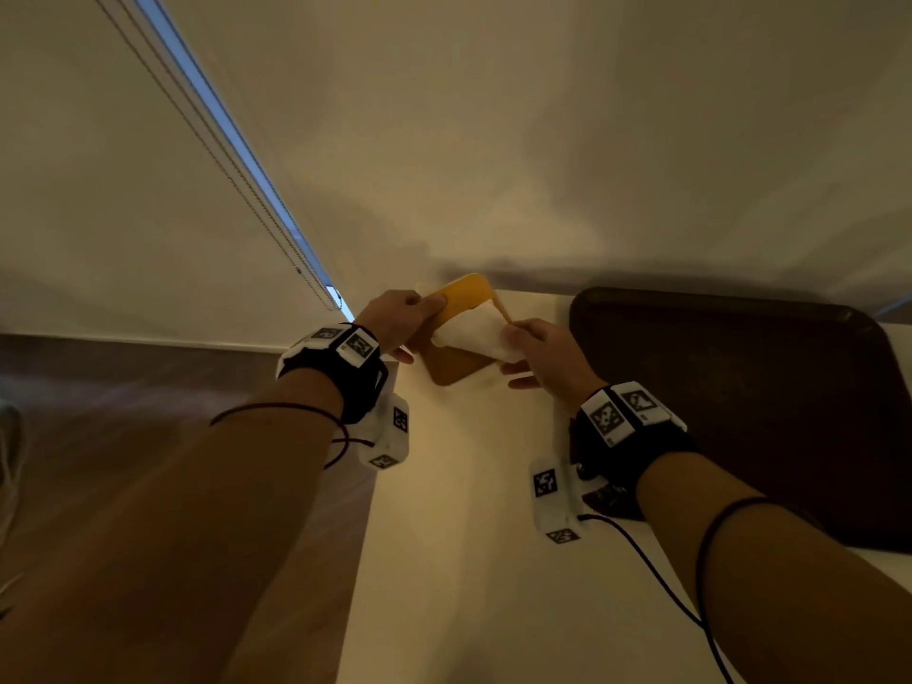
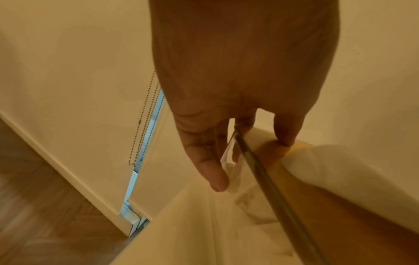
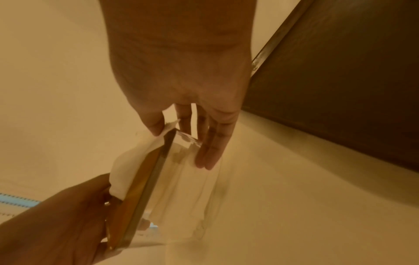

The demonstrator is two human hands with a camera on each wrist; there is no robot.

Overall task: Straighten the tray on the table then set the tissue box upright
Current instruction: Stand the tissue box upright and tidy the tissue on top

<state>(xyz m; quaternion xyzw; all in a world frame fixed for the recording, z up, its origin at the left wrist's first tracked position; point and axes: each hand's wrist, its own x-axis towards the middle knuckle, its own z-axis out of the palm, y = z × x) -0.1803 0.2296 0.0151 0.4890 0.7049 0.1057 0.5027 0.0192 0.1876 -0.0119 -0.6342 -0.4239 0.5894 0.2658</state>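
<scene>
wall (image 1: 543,116) pale | blind chain (image 2: 145,122) hanging | wood floor (image 1: 123,412) left

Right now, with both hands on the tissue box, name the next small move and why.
Probably tip the tissue box level and lower it onto the white table. Left hand and right hand hold it by its ends, tilted, tissue showing, while the dark tray already lies beside it.
</scene>
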